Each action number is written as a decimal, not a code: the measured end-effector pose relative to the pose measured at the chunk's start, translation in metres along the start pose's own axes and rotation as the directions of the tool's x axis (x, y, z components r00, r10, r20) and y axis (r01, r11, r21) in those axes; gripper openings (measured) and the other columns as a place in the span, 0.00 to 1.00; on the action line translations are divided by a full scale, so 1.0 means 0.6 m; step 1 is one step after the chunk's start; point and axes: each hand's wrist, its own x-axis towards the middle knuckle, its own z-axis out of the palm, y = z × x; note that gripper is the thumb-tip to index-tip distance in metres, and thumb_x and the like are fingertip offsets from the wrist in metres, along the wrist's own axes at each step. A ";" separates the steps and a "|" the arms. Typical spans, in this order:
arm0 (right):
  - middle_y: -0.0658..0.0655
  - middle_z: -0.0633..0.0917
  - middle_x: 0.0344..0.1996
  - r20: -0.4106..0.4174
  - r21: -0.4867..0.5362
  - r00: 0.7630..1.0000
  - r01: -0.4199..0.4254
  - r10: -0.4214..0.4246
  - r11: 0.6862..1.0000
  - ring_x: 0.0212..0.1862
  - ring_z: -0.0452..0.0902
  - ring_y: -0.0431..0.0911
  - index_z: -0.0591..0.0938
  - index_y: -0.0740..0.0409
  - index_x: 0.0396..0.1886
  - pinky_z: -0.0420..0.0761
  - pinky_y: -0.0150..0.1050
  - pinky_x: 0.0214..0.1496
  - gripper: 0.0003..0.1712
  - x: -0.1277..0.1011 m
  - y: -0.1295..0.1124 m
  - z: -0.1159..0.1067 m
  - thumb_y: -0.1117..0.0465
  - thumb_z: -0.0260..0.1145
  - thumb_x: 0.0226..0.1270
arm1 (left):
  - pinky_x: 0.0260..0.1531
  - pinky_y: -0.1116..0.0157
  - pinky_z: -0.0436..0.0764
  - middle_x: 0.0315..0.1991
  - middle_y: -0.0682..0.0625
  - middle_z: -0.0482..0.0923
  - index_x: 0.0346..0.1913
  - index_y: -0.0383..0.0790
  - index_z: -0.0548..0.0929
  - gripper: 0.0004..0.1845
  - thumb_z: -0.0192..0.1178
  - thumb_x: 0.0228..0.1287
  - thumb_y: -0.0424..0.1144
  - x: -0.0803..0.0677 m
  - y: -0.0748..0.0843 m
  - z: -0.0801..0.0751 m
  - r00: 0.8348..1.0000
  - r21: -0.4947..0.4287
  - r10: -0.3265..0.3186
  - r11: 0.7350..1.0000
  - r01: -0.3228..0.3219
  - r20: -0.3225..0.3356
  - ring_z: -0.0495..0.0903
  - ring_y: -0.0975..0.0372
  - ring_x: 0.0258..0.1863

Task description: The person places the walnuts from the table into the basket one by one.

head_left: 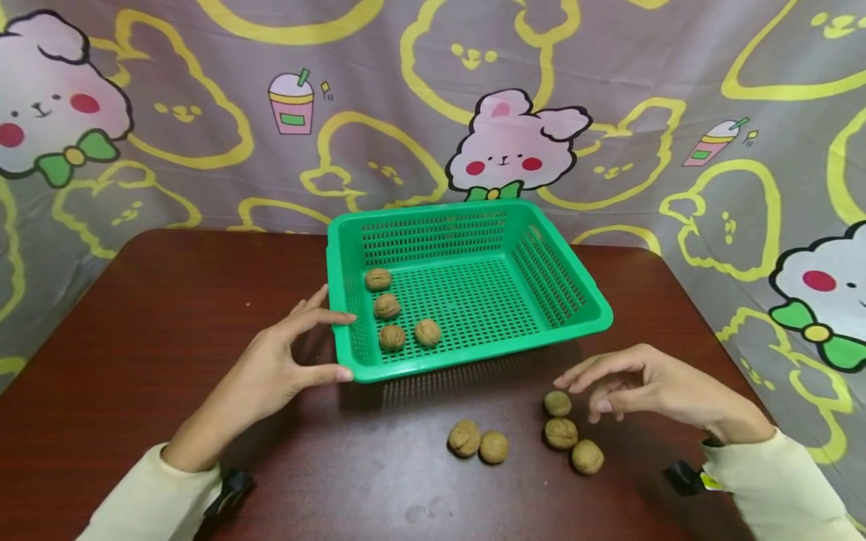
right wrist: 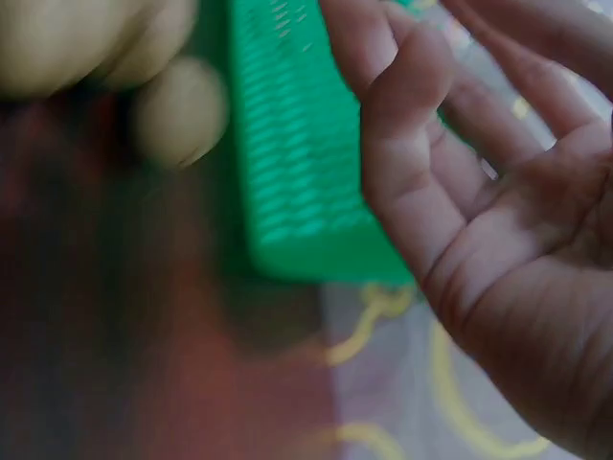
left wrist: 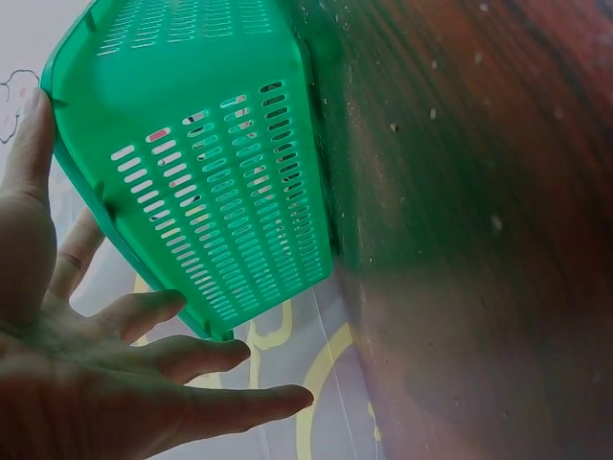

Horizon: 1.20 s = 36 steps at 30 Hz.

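right hand (head_left: 643, 383): empty, fingers loosely curled, hovering just over the nearest walnut (head_left: 558, 403)
walnut lies: on the surface (head_left: 135, 315), just left of and under the fingertips
left hand (head_left: 284, 361): spread wide, touching the basket (head_left: 575, 330) at its near-left corner
nearer hand: right

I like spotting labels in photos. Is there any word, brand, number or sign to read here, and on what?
None: no readable text in any view.
The backdrop cloth bears only pictures: bunnies, bears, drink cups.
The green basket, the walnuts and the table carry no lettering.
A small yellow tag at the right sleeve is too small to read.
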 end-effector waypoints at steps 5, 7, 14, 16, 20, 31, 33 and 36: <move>0.56 0.83 0.67 0.064 0.116 0.998 0.008 -0.016 0.993 0.45 0.90 0.49 0.80 0.72 0.62 0.86 0.37 0.38 0.20 -0.001 0.049 -0.011 0.80 0.55 0.74 | 0.72 0.29 0.61 0.84 0.44 0.55 0.65 0.52 0.83 0.34 0.81 0.53 0.46 0.001 0.000 0.001 1.000 0.001 0.004 1.000 -0.004 0.003 0.52 0.35 0.82; 0.56 0.82 0.68 0.076 0.115 0.997 0.008 -0.017 0.993 0.45 0.90 0.48 0.80 0.73 0.62 0.86 0.36 0.38 0.20 0.003 0.062 -0.015 0.79 0.56 0.74 | 0.72 0.29 0.61 0.84 0.44 0.56 0.65 0.52 0.83 0.34 0.81 0.53 0.46 0.000 0.001 0.001 1.000 0.001 0.001 1.000 -0.001 0.001 0.52 0.35 0.82; 0.60 0.81 0.69 0.129 0.119 0.991 0.016 -0.032 0.993 0.43 0.88 0.46 0.80 0.72 0.64 0.86 0.35 0.35 0.20 0.028 0.089 -0.018 0.79 0.56 0.75 | 0.72 0.29 0.60 0.84 0.44 0.56 0.65 0.52 0.83 0.34 0.82 0.53 0.46 -0.002 0.001 0.001 1.000 0.002 -0.005 1.000 0.005 -0.005 0.52 0.35 0.82; 0.60 0.81 0.69 0.140 0.120 0.989 0.024 -0.041 0.992 0.42 0.88 0.45 0.81 0.72 0.63 0.86 0.34 0.34 0.20 0.033 0.093 -0.018 0.79 0.56 0.75 | 0.72 0.29 0.61 0.84 0.44 0.56 0.65 0.52 0.83 0.34 0.81 0.53 0.46 -0.001 0.001 0.002 1.000 0.001 -0.003 1.000 0.003 -0.005 0.52 0.35 0.82; 0.63 0.81 0.69 0.159 0.143 0.986 0.025 -0.048 0.989 0.42 0.88 0.45 0.81 0.73 0.62 0.85 0.33 0.32 0.20 0.042 0.099 -0.018 0.80 0.54 0.75 | 0.73 0.29 0.60 0.84 0.44 0.56 0.65 0.52 0.83 0.34 0.82 0.53 0.45 -0.001 0.000 0.001 1.000 0.004 0.002 1.000 -0.002 -0.008 0.52 0.35 0.82; 0.66 0.84 0.63 0.135 0.075 0.991 -0.006 -0.004 0.997 0.39 0.86 0.39 0.85 0.70 0.56 0.83 0.31 0.29 0.15 0.053 0.106 -0.011 0.76 0.60 0.74 | 0.72 0.29 0.61 0.84 0.44 0.56 0.64 0.51 0.83 0.34 0.82 0.52 0.45 -0.001 0.000 0.001 1.000 0.010 0.006 1.000 -0.006 -0.012 0.52 0.35 0.82; 0.66 0.85 0.61 0.122 0.043 0.992 -0.009 0.004 0.999 0.41 0.86 0.38 0.86 0.68 0.54 0.85 0.33 0.30 0.14 0.055 0.105 -0.008 0.74 0.61 0.74 | 0.72 0.29 0.60 0.84 0.44 0.56 0.64 0.51 0.83 0.34 0.82 0.52 0.45 -0.001 0.000 0.001 1.000 0.010 0.005 1.000 -0.005 -0.012 0.52 0.35 0.82; 0.67 0.86 0.59 0.105 0.002 0.994 -0.002 0.001 1.000 0.44 0.86 0.39 0.87 0.67 0.53 0.87 0.36 0.31 0.13 0.055 0.103 -0.007 0.74 0.62 0.74 | 0.72 0.29 0.60 0.84 0.44 0.56 0.64 0.52 0.83 0.34 0.82 0.52 0.45 -0.001 -0.001 0.001 1.000 0.013 0.004 1.000 -0.004 -0.013 0.52 0.35 0.82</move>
